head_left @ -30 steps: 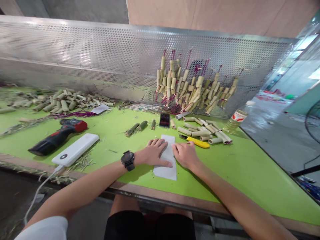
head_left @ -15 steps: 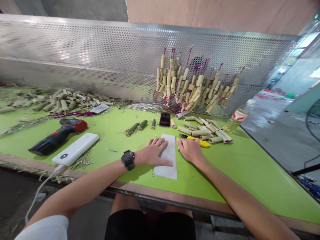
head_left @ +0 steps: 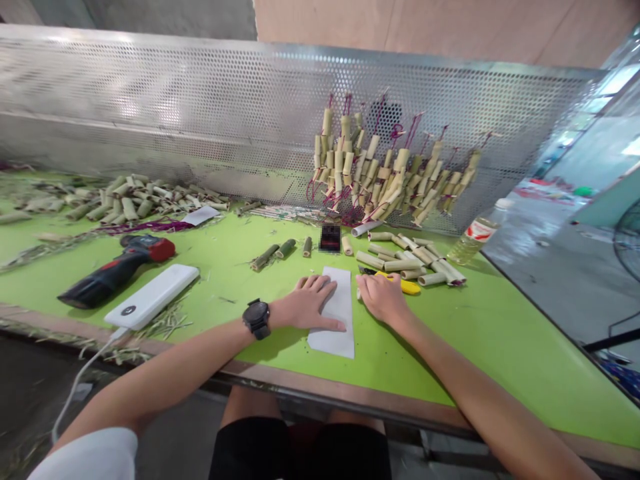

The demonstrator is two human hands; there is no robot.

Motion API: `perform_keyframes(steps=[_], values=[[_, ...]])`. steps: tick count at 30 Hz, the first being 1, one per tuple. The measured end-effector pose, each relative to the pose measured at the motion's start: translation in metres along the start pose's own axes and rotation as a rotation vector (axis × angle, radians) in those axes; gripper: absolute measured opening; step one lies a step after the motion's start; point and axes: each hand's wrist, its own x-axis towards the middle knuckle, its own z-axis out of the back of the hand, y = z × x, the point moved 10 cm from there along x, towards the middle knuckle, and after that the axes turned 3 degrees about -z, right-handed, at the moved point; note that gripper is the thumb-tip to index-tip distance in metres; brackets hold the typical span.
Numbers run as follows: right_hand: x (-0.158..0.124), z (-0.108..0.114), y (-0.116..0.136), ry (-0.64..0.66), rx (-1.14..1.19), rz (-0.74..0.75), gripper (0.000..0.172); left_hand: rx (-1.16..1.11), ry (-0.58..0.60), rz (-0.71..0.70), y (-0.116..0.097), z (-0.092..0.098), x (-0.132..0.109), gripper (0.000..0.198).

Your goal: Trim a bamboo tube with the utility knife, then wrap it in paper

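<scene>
My left hand, with a black watch on its wrist, lies flat and open on a white paper sheet on the green table. Just right of the sheet, my right hand rests with curled fingers on the near end of a yellow utility knife. Cut bamboo tubes lie just behind the knife.
Bundles of bamboo tubes on red strings hang on the perforated metal panel. A black-and-red power tool, a white power bank with a cable, a tube pile, a small black device and a bottle are on the table.
My right hand left the paper's right edge and moved right and back onto the yellow knife. My left hand has stayed flat on the sheet.
</scene>
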Motion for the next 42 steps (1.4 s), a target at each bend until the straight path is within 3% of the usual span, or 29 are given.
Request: perform_keyframes(steps=[6,13,16,24,27,32,34,39,42], values=[[0.005,0.000,-0.023,0.047,-0.032,-0.153,0.057,-0.001,-0.001,-0.007,-0.001,0.000,0.000,0.117],[-0.005,0.001,0.016,-0.016,0.083,0.060,0.055,-0.010,-0.014,-0.010,-0.001,0.000,0.000,0.116],[-0.008,0.005,0.021,-0.047,0.066,0.096,0.052,-0.007,-0.008,-0.005,0.000,0.000,-0.001,0.117],[0.005,0.008,-0.024,0.041,-0.069,-0.148,0.056,0.007,-0.002,-0.011,-0.003,0.003,-0.001,0.116],[0.001,0.009,-0.013,0.003,-0.059,-0.119,0.055,0.002,-0.014,-0.002,-0.003,0.004,-0.001,0.118],[-0.013,0.002,0.032,-0.011,0.061,0.107,0.053,-0.010,-0.008,-0.010,-0.003,0.002,-0.001,0.120],[-0.012,0.001,0.031,-0.015,0.046,0.102,0.052,-0.009,-0.011,-0.007,-0.002,0.002,-0.001,0.120],[-0.001,0.001,0.001,-0.043,-0.023,-0.044,0.049,-0.004,-0.019,-0.008,-0.001,0.001,0.000,0.117],[-0.005,0.000,0.011,-0.037,0.033,0.000,0.048,-0.008,-0.018,-0.012,-0.001,0.001,-0.001,0.117]])
